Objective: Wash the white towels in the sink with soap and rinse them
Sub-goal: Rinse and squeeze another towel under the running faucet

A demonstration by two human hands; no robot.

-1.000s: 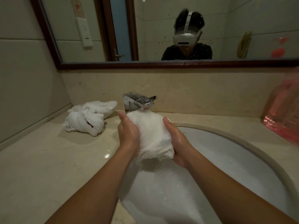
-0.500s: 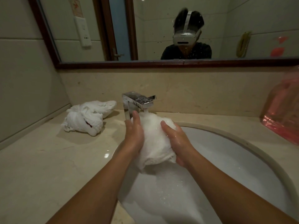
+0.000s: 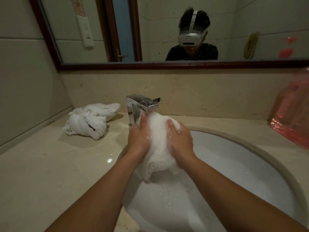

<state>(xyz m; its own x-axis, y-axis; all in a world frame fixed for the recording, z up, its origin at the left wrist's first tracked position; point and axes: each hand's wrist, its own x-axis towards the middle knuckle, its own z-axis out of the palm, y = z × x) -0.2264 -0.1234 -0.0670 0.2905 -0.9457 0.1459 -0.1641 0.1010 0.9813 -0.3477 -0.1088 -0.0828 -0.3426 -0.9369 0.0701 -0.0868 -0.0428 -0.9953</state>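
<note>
A wet, soapy white towel (image 3: 157,148) is bunched between my two hands over the white sink (image 3: 242,164), just under the chrome faucet (image 3: 142,104). My left hand (image 3: 138,139) grips its left side and my right hand (image 3: 180,141) grips its right side, fingers curled onto the cloth. The towel's lower end hangs down toward foamy water (image 3: 175,206) in the basin. A second white towel (image 3: 88,121) lies crumpled on the counter left of the faucet.
A beige stone counter (image 3: 50,173) surrounds the sink. A pink translucent bag (image 3: 292,118) sits at the right edge. A wood-framed mirror (image 3: 167,64) on the wall behind reflects a person wearing a headset.
Both hands have slid up over the towel toward the faucet and pressed closer together, squeezing the cloth into a tighter, sudsier bundle.
</note>
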